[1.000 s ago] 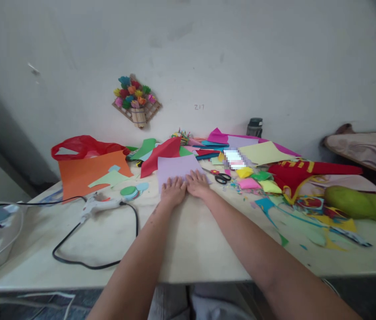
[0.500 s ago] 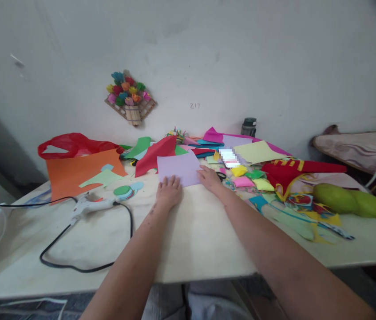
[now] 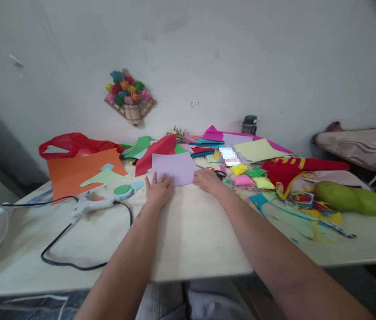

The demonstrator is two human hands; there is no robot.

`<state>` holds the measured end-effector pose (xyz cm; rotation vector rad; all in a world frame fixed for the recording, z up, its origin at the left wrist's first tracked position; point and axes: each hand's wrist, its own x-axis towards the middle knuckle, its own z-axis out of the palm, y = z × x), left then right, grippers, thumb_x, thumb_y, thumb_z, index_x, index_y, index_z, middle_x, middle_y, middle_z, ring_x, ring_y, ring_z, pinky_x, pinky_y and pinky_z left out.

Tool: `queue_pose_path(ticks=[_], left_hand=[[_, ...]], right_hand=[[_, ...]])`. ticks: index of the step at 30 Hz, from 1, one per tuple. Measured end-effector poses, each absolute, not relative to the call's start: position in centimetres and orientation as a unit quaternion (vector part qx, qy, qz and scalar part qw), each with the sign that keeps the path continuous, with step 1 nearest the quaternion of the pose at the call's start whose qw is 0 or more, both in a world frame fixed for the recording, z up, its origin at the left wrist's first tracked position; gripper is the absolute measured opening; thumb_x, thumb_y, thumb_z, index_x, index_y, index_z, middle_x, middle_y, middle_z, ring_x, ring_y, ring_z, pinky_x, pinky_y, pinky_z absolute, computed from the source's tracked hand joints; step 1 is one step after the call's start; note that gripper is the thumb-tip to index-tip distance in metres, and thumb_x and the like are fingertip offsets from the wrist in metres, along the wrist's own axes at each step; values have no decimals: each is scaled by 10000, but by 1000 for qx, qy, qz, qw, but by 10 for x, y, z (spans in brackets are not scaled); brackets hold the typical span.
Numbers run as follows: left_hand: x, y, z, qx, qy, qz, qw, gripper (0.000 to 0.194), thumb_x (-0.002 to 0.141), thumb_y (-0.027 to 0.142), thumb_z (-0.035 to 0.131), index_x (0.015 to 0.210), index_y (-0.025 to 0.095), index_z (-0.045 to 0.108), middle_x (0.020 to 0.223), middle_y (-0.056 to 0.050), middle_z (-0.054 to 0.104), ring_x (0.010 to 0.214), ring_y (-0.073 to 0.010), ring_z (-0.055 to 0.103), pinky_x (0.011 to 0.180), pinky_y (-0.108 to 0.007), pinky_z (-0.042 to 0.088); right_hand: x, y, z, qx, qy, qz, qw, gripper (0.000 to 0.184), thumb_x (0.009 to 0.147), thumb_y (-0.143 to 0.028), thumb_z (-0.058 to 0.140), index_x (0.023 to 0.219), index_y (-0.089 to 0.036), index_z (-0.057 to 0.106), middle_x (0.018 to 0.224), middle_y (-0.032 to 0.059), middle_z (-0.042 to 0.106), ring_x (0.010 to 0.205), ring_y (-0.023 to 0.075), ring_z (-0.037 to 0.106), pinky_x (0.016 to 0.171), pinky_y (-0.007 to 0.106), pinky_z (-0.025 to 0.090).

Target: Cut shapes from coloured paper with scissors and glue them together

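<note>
A lilac craft sheet (image 3: 174,165) lies flat at the middle of the table in front of me. My left hand (image 3: 159,190) rests on its near left corner, palm down with the fingers spread. At the sheet's right edge, my right hand (image 3: 206,179) has its fingers curled together, fingertips on the edge. Black-handled scissors (image 3: 220,174) lie just beyond my right hand. Behind the lilac sheet there is a red sheet (image 3: 156,153), its top raised.
Left are a white glue gun (image 3: 91,204) with a black cord, green and blue discs (image 3: 123,191) and an orange sheet (image 3: 71,171). Small colourful pillow-like pieces (image 3: 243,180), a red and yellow felt piece (image 3: 282,175) and green fruit (image 3: 350,198) lie right. A bottle (image 3: 249,125) stands behind.
The lilac sheet has shifted slightly left. My left hand has moved left with it and spread its fingers; the fingers of my right hand have curled in at the right edge.
</note>
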<state>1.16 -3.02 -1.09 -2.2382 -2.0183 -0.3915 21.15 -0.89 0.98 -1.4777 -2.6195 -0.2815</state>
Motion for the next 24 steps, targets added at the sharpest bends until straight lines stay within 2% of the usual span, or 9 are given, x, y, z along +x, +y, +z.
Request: queue_pose_path(ticks=[1,3,5,7,9,16,24], left_hand=[[12,-30,-10,-747,-642,-158,74,436,864,376,312,1244,303,513,1359,27,442,1323,-272,216,1072,-529,69],[14,-30,-8,-777,-590,-199,96,358,852,334,375,1093,274,634,1234,4,566,1218,-237,371,1050,-424,229],[16,-28,-7,-804,-554,-201,82,313,847,316,404,938,261,699,1094,-26,636,1070,-218,479,937,-347,371],[18,-27,-7,-818,-538,-193,66,289,840,305,430,869,257,714,1000,-40,651,967,-205,519,837,-312,427],[19,-25,-8,-818,-538,-193,57,267,831,289,451,864,254,713,964,-39,647,934,-193,526,797,-292,441],[17,-21,-9,-817,-537,-205,44,238,817,281,476,872,238,703,946,-37,644,934,-185,529,811,-280,442],[20,-21,-8,-819,-532,-203,66,235,834,259,459,849,231,692,924,-38,638,917,-180,536,750,-267,435]], right_hand=[[210,-8,9,-488,-865,-101,56,257,859,-226,457,870,-195,712,955,86,670,913,205,579,731,270,358],[209,-6,7,-485,-865,-118,51,276,866,-215,436,873,-176,709,927,100,671,891,208,583,725,276,357],[209,-4,4,-476,-867,-134,50,290,870,-201,420,869,-163,708,908,111,669,876,209,583,729,286,354],[209,-3,1,-465,-871,-150,55,295,870,-192,413,865,-158,706,906,113,667,878,211,578,739,295,347],[210,-2,-1,-453,-875,-159,62,296,871,-193,410,859,-158,704,911,110,664,883,212,570,746,301,338],[212,0,-4,-444,-878,-164,75,292,872,-183,402,859,-158,693,926,113,651,899,205,548,774,299,312],[212,3,-6,-432,-881,-177,80,274,876,-216,421,880,-163,690,932,104,639,895,193,534,797,318,281]])
